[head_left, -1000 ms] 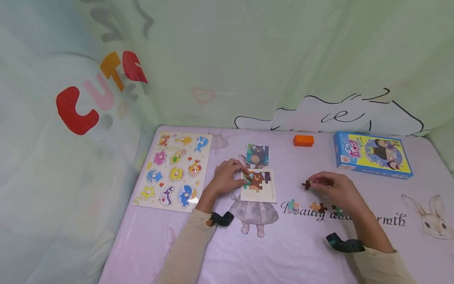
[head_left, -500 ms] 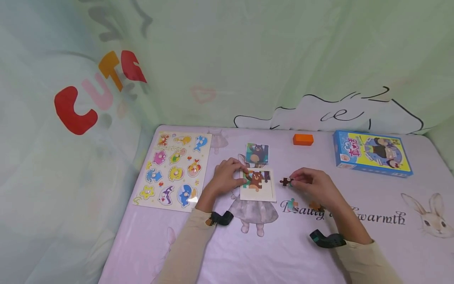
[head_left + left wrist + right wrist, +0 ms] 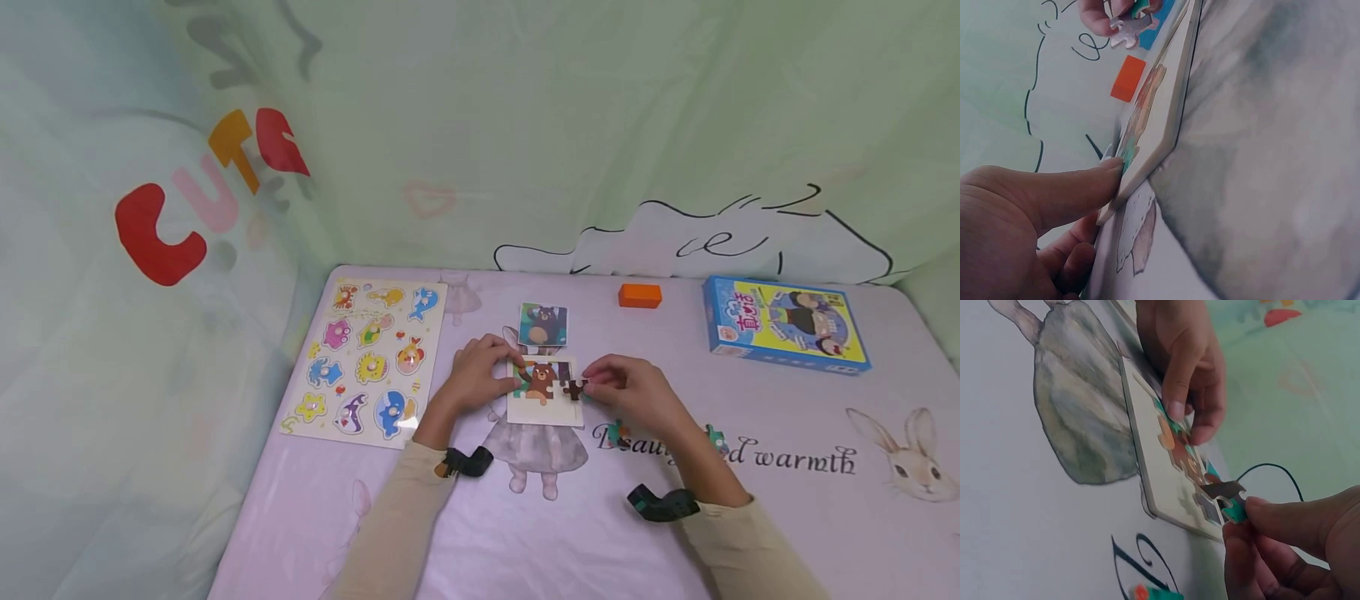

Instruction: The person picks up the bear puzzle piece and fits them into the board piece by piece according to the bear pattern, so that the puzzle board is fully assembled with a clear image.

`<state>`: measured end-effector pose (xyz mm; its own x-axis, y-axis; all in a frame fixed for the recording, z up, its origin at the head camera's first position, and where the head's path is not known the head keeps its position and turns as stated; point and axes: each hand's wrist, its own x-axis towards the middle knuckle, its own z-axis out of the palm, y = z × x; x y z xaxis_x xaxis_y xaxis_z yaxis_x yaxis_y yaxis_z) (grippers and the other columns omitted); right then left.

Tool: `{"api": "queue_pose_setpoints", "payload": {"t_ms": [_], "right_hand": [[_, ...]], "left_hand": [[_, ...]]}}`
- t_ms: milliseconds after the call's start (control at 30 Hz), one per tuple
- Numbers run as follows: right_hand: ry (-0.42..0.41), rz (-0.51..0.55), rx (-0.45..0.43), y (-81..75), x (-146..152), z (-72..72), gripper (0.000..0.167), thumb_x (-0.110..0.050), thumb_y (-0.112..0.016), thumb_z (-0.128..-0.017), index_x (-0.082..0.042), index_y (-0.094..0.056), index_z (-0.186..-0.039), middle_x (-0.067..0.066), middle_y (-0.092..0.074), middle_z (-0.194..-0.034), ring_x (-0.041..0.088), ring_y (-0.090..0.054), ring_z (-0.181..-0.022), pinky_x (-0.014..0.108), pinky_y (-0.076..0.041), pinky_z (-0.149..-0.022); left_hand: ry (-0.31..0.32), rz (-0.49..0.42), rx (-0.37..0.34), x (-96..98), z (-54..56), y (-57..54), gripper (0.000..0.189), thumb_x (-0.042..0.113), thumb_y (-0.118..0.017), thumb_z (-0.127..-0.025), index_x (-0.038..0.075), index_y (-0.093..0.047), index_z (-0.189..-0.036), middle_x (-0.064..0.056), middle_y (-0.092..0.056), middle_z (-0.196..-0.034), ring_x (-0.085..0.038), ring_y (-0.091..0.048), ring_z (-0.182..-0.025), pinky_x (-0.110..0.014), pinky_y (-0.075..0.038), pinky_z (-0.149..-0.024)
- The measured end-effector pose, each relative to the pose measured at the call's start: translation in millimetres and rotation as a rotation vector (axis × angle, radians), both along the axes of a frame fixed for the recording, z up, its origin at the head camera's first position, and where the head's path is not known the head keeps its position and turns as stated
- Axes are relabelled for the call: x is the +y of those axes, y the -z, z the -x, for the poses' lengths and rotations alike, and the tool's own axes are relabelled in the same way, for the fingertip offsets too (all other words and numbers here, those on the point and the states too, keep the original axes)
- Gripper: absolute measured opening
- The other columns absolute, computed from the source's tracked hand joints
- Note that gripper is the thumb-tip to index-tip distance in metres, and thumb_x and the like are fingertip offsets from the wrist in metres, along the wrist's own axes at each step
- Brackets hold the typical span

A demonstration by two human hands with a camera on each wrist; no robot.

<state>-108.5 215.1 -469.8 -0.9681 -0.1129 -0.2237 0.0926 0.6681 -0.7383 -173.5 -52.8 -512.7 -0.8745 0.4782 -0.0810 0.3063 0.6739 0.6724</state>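
A small cream puzzle board (image 3: 543, 412) with a partly assembled bear picture (image 3: 538, 382) lies in the middle of the table. At its left edge my left hand (image 3: 480, 375) grips it, thumb (image 3: 1079, 187) on top and fingers at the side. My right hand (image 3: 633, 390) pinches a dark brown and green jigsaw piece (image 3: 1233, 503) between thumb and finger. That piece is over the board's right side, tilted in the right wrist view. Just behind the board is a card (image 3: 543, 324) with a bear picture. Whether the held piece touches the board, I cannot tell.
Loose jigsaw pieces (image 3: 617, 435) lie to the right, partly behind the right arm; another green piece (image 3: 717, 438) is further right. A peg puzzle board (image 3: 365, 358) with sea animals lies left. An orange block (image 3: 640, 296) and a blue box (image 3: 787, 325) stand at the back.
My right hand has moved left with the jigsaw piece, from beside the loose pieces to over the board. My left hand has stayed on the board's left edge.
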Motion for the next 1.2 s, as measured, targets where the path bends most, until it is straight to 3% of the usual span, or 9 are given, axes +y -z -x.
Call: {"api": "queue_pose_setpoints", "payload": {"t_ms": [433, 833, 1200], "right_hand": [[0.034, -0.04, 0.015, 3.3, -20.2, 4.7, 0.016, -0.017, -0.075, -0.093, -0.009, -0.074, -0.107, 0.006, -0.07, -0.088, 0.022, -0.057, -0.081, 0.026, -0.05, -0.069], [0.067, -0.015, -0.036, 3.8, -22.7, 5.6, 0.015, -0.017, -0.073, -0.094, -0.01, -0.073, -0.108, 0.008, -0.069, -0.091, 0.023, -0.057, -0.084, 0.028, -0.051, -0.071], [0.063, -0.033, -0.031, 11.5, -22.5, 6.4, 0.015, -0.016, -0.072, -0.093, -0.007, -0.072, -0.105, 0.008, -0.067, -0.087, 0.023, -0.055, -0.079, 0.028, -0.05, -0.066]], "left_hand": [[-0.001, 0.007, 0.015, 0.4, 0.4, 1.2, 0.021, 0.03, -0.076, -0.09, 0.025, -0.073, -0.11, 0.001, -0.057, -0.132, -0.023, -0.049, -0.124, -0.046, -0.034, -0.103], [-0.003, 0.015, 0.0, 0.3, 0.3, 1.6, 0.021, 0.03, -0.076, -0.091, 0.025, -0.073, -0.111, 0.001, -0.057, -0.133, -0.023, -0.048, -0.123, -0.045, -0.034, -0.103], [-0.001, 0.016, 0.014, -0.1, 0.8, 2.1, 0.02, 0.03, -0.076, -0.091, 0.025, -0.073, -0.11, 0.001, -0.057, -0.133, -0.023, -0.049, -0.124, -0.046, -0.034, -0.103]]}}
